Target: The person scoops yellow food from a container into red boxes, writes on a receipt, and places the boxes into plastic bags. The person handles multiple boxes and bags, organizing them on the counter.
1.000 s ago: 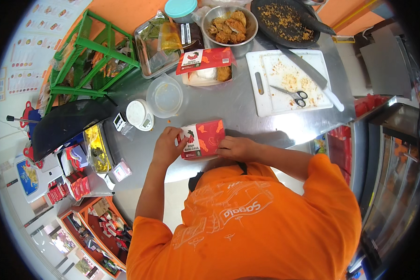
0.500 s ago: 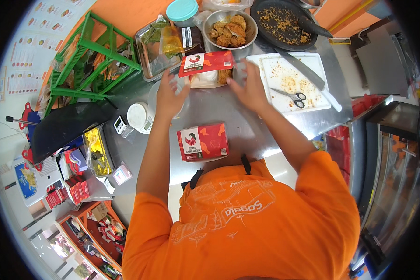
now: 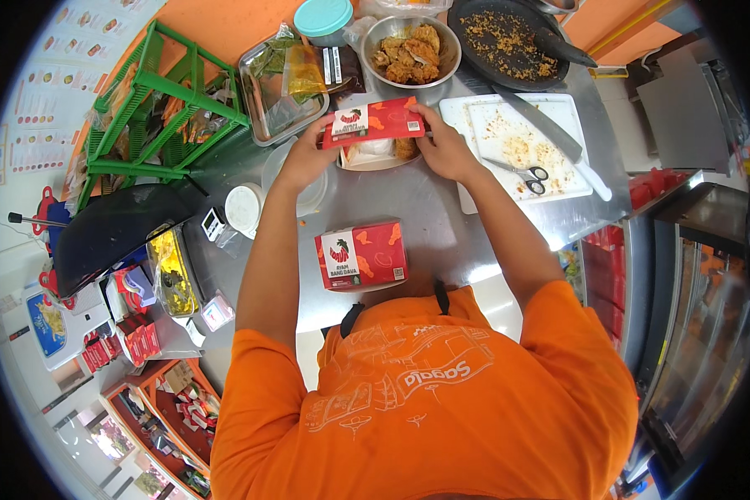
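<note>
Gripping an open red food box (image 3: 373, 132) at both ends: left hand (image 3: 307, 158) curled round its left side, right hand (image 3: 444, 148) clasping the right, fingers on the raised red lid. Inside, white rice and a fried piece, partly hidden by the lid. Nearer the body on the steel tabletop (image 3: 442, 242), a second red box (image 3: 361, 256), closed, lying flat and untouched. Beyond the hands, a metal bowl of fried chicken (image 3: 411, 46); to the right, a white cutting board (image 3: 525, 146) with knife (image 3: 550, 133) and scissors (image 3: 521, 173).
</note>
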Available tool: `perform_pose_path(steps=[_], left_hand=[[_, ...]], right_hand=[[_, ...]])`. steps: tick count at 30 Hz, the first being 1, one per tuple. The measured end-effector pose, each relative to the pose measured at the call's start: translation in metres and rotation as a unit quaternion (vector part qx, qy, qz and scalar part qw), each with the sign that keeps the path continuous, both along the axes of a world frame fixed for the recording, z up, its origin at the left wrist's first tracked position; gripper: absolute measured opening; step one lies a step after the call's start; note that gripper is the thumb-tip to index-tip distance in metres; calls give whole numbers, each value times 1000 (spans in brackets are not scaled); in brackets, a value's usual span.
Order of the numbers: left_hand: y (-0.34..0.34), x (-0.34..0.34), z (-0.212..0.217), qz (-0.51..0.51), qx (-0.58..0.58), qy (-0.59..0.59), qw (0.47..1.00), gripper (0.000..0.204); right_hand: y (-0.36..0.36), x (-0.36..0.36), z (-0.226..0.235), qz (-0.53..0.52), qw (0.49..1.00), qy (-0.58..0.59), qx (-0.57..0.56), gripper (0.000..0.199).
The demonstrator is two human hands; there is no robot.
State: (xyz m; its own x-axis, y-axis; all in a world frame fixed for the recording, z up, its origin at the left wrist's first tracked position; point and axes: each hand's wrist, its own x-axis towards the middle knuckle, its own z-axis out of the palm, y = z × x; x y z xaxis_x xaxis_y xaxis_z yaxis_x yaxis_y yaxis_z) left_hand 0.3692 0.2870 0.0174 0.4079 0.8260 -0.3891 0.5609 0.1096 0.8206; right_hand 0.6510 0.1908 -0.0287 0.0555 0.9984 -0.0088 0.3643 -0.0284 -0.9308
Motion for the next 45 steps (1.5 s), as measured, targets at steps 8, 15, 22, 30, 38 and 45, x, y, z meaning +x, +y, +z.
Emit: perform_pose_path(steps=[8, 15, 22, 30, 38, 45], left_hand=[[3, -1, -4, 3, 43, -7, 999, 56], [0, -7, -6, -26, 53, 26, 998, 64], [-12, -10, 5, -181, 58, 90, 978, 86], [-28, 3, 13, -189, 153, 178, 954, 68], [-44, 4, -2, -207, 183, 218, 936, 63], [-64, 8, -8, -264, 221, 352, 870, 68]], right_hand=[[1, 22, 13, 68, 995, 39, -54, 59], [3, 19, 10, 93, 995, -10, -40, 63], [-13, 28, 15, 169, 983, -72, -13, 74], [-25, 24, 0, 151, 979, -107, 80, 56], [-34, 13, -21, 122, 978, -127, 115, 45], [-52, 9, -26, 116, 950, -232, 176, 43]])
